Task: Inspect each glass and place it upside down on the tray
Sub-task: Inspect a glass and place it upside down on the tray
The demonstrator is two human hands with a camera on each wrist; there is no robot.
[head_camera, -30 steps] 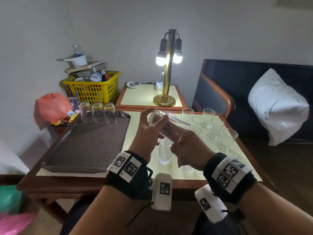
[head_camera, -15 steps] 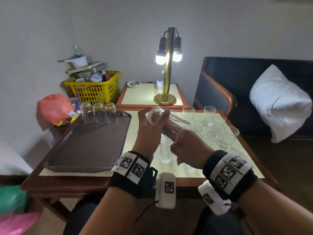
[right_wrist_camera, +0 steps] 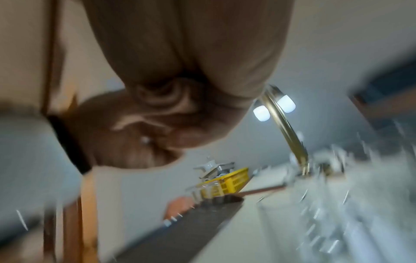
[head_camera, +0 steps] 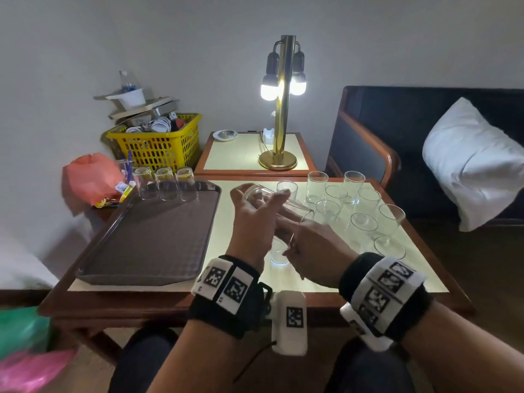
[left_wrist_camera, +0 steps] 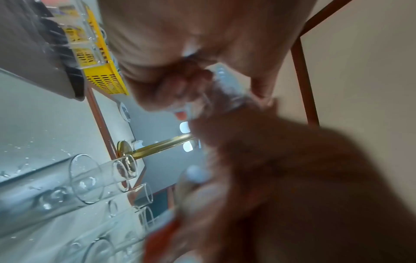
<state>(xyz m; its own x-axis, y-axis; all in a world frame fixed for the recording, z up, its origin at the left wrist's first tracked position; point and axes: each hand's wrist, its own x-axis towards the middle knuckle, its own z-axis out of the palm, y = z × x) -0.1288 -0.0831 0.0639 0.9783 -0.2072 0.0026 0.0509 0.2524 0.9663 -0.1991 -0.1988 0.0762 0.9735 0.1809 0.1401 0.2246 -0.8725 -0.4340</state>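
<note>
I hold a clear glass [head_camera: 299,207] tilted over the table, base up to the left and rim down to the right. My left hand [head_camera: 256,195] grips its base end, thumb on the far side and fingers across the near side. My right hand [head_camera: 292,241] holds the rim end from below. The left wrist view shows that glass [left_wrist_camera: 225,92] between blurred fingers. The brown tray [head_camera: 147,245] lies to the left, with three glasses [head_camera: 167,184] upside down along its far edge. Several upright glasses [head_camera: 365,199] stand to the right, and one [head_camera: 279,258] stands under my hands.
A brass lamp [head_camera: 279,154] is lit on the side table behind. A yellow basket [head_camera: 158,143] and a red bag [head_camera: 90,177] sit beyond the tray's far end. A dark sofa with a white pillow [head_camera: 476,163] is at the right. The right wrist view is blurred.
Both hands have turned the glass between them; its rim end has dropped lower towards my right hand. The tray and the other glasses have not moved.
</note>
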